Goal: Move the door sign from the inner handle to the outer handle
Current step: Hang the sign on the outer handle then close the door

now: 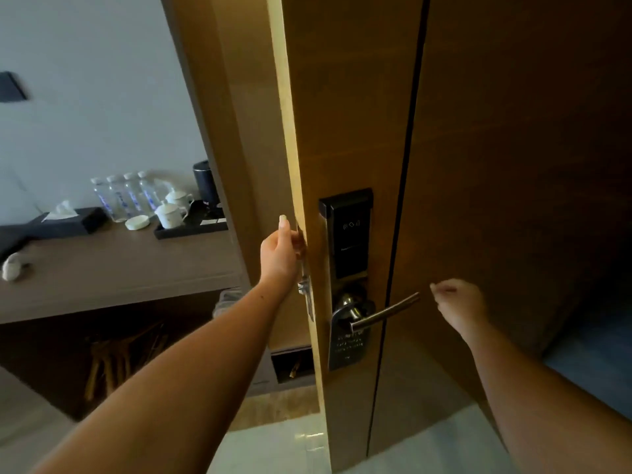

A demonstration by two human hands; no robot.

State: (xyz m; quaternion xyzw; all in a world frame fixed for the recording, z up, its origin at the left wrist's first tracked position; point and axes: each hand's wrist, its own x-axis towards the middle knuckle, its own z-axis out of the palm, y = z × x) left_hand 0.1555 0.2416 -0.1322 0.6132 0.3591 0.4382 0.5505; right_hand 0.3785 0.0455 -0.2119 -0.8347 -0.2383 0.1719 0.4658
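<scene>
The wooden door (pixel 349 114) stands ajar, and I see its edge and its outer face. A grey door sign (pixel 344 343) with lines of print hangs from the silver outer handle (pixel 383 313), just under the black card reader (pixel 349 234). My left hand (pixel 280 251) grips the door's edge above the metal latch (pixel 305 289), thumb up and fingers hidden behind the edge. My right hand (pixel 460 307) hovers just right of the lever's tip, blurred, fingers loosely curled, holding nothing. The inner handle is hidden behind the door.
Inside the room on the left, a brown desk (pixel 113 268) carries several water bottles (pixel 123 196), lidded cups on a black tray (pixel 191 227), a tissue box (pixel 71 218) and a dark kettle (pixel 205 181). Pale floor tiles (pixel 273 449) lie below.
</scene>
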